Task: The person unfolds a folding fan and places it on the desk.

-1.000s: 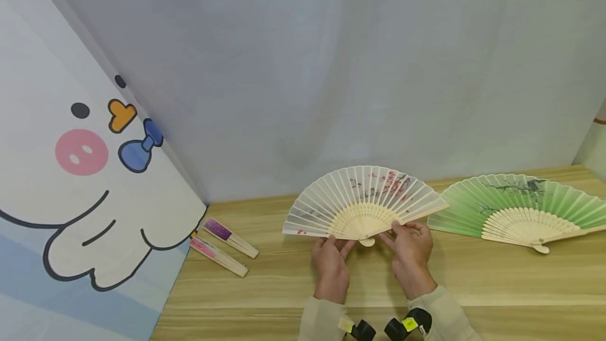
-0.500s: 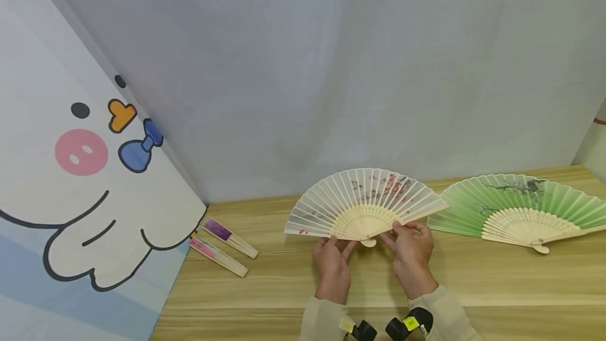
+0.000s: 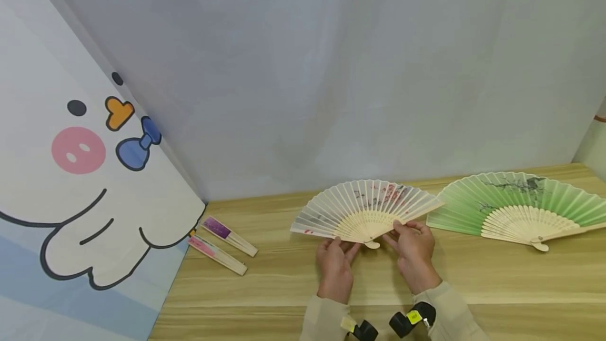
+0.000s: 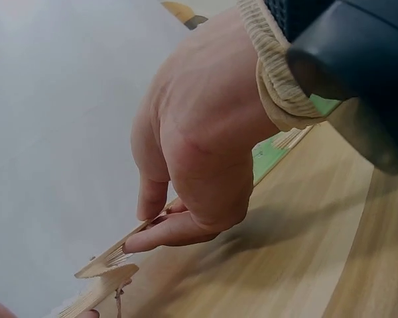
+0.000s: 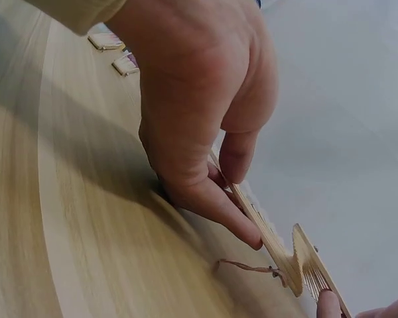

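Observation:
A spread folding fan [image 3: 374, 214], white with pink blossoms and pale bamboo ribs, is held at the middle of the wooden table. My left hand [image 3: 335, 270] pinches its lower left edge, fingertips at the rib and thumb beneath. At the lower right edge my right hand [image 3: 415, 257] pinches the outer rib, thumb on top. The rounded pivot end points toward me between the hands. A short cord [image 5: 242, 266] hangs from the pivot in the right wrist view. Some fingertips are hidden behind the fan.
An open green folding fan [image 3: 521, 204] lies to the right, its left edge close to the white one. Two folded fans, one purple [image 3: 230, 237] and one pink [image 3: 218, 256], lie at the left. A grey cloth backdrop [image 3: 355, 78] and a cartoon-printed panel [image 3: 156, 209] border the table.
The white fan's top edge has come down and toward me, so it lies flatter. Both hands have shifted slightly to the right with it. The other fans stay in place.

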`<state>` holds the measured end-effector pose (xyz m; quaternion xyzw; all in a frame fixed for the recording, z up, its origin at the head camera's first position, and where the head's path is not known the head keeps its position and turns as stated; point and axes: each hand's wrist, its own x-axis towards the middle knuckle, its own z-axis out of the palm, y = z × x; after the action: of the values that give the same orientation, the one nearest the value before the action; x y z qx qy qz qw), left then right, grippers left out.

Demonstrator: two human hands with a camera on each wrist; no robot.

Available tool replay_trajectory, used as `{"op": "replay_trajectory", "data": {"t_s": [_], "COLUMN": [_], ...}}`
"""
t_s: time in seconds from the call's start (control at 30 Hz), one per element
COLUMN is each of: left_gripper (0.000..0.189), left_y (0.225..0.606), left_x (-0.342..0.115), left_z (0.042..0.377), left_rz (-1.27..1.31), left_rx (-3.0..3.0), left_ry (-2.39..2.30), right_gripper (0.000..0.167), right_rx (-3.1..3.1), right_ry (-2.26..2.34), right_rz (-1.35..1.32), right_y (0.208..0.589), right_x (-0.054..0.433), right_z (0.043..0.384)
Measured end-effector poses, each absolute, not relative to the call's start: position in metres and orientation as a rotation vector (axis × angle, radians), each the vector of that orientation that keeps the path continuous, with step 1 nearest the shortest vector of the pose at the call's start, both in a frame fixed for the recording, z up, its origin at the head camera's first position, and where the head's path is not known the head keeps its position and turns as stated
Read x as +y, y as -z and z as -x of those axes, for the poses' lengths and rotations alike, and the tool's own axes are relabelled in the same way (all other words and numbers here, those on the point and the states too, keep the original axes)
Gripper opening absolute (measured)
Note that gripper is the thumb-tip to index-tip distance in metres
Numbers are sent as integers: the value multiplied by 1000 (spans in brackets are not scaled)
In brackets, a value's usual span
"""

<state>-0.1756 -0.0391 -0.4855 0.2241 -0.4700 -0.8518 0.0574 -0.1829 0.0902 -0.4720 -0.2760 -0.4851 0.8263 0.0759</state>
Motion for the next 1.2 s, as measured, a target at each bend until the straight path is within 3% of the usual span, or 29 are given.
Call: {"op": "replay_trajectory", "data": {"t_s": [0.23,0.47,0.7,1.2], "left_gripper": [38,54,58,67], "left_y": [482,475,469,458], "left_x": [-38,-36,-34,-31], "left_z": [172,169,165,161], "left_rz": [-625,-614,-617,-580], "left_rx": [-1475,-1431,-1399,-1428], "left_ry": [2614,2673,2667,2655], "right_gripper": [16,55,71,68], "right_rx": [-1520,-1570,-1588,-1513], "right_ry": [-2443,-2417,-2434,-2443], "right_rz": [892,892,869,869], "right_y": [476,475,475,468], "right_x": [93,93,95,99], "right_z": [185,185,184,181]}}
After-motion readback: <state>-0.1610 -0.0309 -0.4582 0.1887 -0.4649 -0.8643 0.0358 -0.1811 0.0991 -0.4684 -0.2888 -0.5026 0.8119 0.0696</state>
